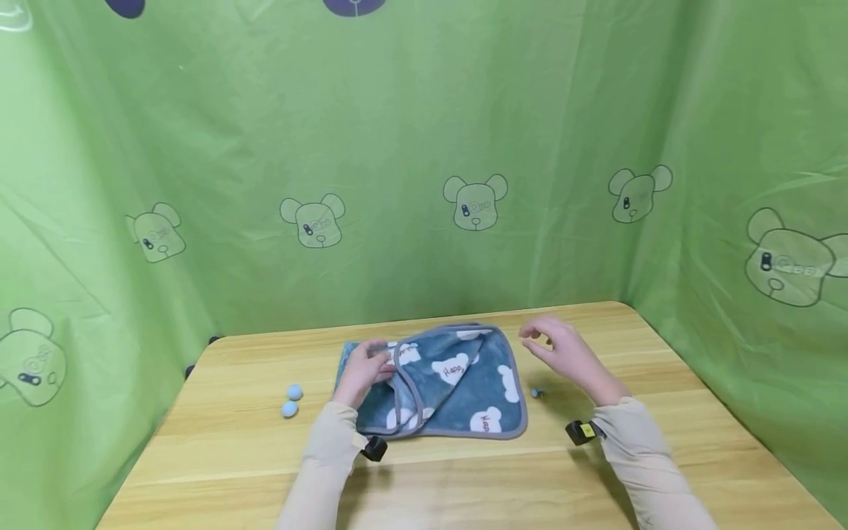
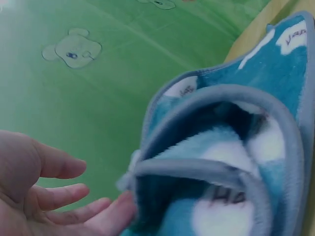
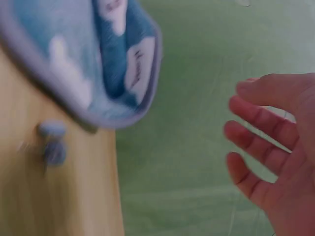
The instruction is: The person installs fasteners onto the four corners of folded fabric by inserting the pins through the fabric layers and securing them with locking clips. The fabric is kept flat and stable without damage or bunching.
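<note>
A teal fleece blanket (image 1: 486,379) with white bear heads and a grey border lies folded on the table, one part turned back in loose layers. My left hand (image 1: 364,372) is at its left part, fingers loosely extended; in the left wrist view a fingertip (image 2: 125,204) meets or overlaps the grey border. Whether it presses the cloth I cannot tell. My right hand (image 1: 563,353) hovers off the blanket's right edge with fingers slightly bent, and the right wrist view shows nothing between them. Below it on the table is a small grey-blue object (image 1: 535,393), blurred in the right wrist view.
Two light blue balls (image 1: 292,401) sit on the wooden table (image 1: 232,456) left of the blanket. Green curtains (image 1: 397,272) printed with bear heads hang close behind the table and along both sides. Each wrist wears a small black camera (image 1: 375,448).
</note>
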A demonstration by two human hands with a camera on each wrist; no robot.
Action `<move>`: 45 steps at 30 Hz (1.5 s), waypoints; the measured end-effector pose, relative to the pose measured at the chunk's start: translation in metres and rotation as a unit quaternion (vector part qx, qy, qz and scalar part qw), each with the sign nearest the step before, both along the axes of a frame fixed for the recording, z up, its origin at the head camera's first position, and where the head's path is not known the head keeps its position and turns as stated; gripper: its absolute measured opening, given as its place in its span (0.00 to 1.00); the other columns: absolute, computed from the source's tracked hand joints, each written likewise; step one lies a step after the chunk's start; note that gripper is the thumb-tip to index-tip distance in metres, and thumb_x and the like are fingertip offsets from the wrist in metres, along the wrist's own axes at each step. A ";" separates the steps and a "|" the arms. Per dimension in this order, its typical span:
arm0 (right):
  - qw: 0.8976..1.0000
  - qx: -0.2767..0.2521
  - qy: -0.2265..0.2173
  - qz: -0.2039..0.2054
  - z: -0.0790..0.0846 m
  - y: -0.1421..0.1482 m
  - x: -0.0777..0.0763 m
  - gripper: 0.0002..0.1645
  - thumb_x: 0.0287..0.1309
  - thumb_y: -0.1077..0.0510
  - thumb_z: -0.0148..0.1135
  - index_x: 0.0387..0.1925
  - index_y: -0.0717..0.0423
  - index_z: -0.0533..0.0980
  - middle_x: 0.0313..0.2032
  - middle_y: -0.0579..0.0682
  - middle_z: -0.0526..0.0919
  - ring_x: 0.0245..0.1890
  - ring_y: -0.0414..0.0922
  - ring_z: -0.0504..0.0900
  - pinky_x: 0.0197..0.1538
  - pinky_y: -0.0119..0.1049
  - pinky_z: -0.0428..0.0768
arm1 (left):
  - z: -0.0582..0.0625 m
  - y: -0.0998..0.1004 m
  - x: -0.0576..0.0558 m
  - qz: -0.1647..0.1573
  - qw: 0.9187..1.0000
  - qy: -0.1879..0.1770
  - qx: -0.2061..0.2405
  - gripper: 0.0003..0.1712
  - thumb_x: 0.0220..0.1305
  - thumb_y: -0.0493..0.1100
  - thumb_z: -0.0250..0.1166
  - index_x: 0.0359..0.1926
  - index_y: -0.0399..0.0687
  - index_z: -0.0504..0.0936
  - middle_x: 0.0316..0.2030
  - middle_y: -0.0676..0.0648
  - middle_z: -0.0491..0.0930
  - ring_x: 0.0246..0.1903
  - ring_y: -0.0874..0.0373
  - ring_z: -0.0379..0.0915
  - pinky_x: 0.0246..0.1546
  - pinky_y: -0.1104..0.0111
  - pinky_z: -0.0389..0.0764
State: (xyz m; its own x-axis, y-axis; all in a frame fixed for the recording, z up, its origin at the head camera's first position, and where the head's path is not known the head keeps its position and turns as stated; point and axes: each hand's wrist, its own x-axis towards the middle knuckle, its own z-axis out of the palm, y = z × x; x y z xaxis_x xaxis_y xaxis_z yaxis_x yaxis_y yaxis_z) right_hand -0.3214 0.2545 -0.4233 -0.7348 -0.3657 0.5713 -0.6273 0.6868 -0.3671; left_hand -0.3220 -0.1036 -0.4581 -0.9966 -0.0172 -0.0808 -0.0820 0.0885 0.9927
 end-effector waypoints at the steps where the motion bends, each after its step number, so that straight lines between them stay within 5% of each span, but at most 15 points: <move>1: 1.000 0.011 -0.012 0.003 -0.002 0.003 0.000 0.07 0.52 0.69 0.67 0.34 0.57 0.80 0.34 0.51 0.85 0.36 0.49 0.80 0.38 0.37 0.78 | 0.003 -0.001 0.001 0.002 1.000 0.008 -0.016 0.25 0.68 0.33 0.54 0.64 0.29 0.65 0.56 0.27 0.73 0.45 0.42 0.81 0.49 0.57 0.83; 5: 0.994 0.053 -0.091 0.014 -0.011 0.015 0.001 0.07 0.52 0.68 0.66 0.31 0.54 0.79 0.31 0.46 0.83 0.34 0.46 0.79 0.39 0.37 0.78 | 0.015 -0.001 0.008 0.006 0.997 0.034 -0.065 0.24 0.68 0.36 0.56 0.63 0.33 0.69 0.57 0.31 0.74 0.51 0.40 0.77 0.49 0.55 0.82; 11: 0.975 0.105 -0.195 0.028 -0.024 0.023 0.000 0.04 0.50 0.66 0.64 0.31 0.59 0.78 0.24 0.43 0.77 0.25 0.34 0.70 0.30 0.29 0.72 | 0.031 0.008 0.021 -0.023 0.990 0.075 -0.118 0.20 0.67 0.37 0.58 0.59 0.34 0.74 0.52 0.34 0.77 0.46 0.45 0.78 0.44 0.57 0.83; 16: 0.968 0.111 -0.222 0.041 -0.030 0.018 0.001 0.05 0.47 0.66 0.67 0.29 0.59 0.78 0.21 0.43 0.75 0.22 0.33 0.68 0.28 0.28 0.71 | 0.040 0.020 0.032 -0.057 0.980 0.105 -0.161 0.17 0.68 0.39 0.59 0.56 0.38 0.78 0.47 0.38 0.80 0.42 0.49 0.79 0.37 0.67 0.81; 21: 0.963 0.116 -0.242 0.021 -0.034 0.009 0.003 0.07 0.45 0.65 0.69 0.23 0.56 0.76 0.19 0.43 0.75 0.21 0.34 0.69 0.27 0.28 0.70 | 0.042 0.034 0.042 -0.106 0.964 0.122 -0.212 0.17 0.69 0.41 0.58 0.56 0.43 0.78 0.47 0.41 0.81 0.44 0.51 0.79 0.40 0.66 0.80; 28: 0.952 0.118 -0.282 -0.012 -0.039 0.003 0.007 0.08 0.44 0.67 0.67 0.19 0.55 0.76 0.19 0.44 0.76 0.20 0.38 0.71 0.26 0.30 0.72 | 0.035 0.057 0.047 -0.171 0.937 0.154 -0.263 0.16 0.68 0.41 0.59 0.55 0.41 0.79 0.46 0.43 0.83 0.41 0.51 0.80 0.42 0.64 0.80; 38: 0.954 0.150 -0.260 -0.020 -0.039 0.002 0.009 0.10 0.39 0.72 0.66 0.18 0.55 0.75 0.19 0.43 0.75 0.22 0.38 0.70 0.27 0.29 0.71 | 0.022 0.076 0.054 -0.219 0.920 0.145 -0.292 0.14 0.67 0.42 0.61 0.51 0.45 0.81 0.42 0.46 0.84 0.41 0.54 0.79 0.39 0.68 0.78; 45: 0.953 0.163 -0.254 -0.026 -0.034 0.001 0.014 0.10 0.37 0.74 0.64 0.18 0.57 0.76 0.19 0.45 0.77 0.23 0.39 0.71 0.27 0.30 0.72 | 0.008 0.093 0.059 -0.276 0.877 0.163 -0.358 0.12 0.61 0.40 0.67 0.47 0.45 0.85 0.40 0.48 0.86 0.39 0.62 0.80 0.40 0.76 0.77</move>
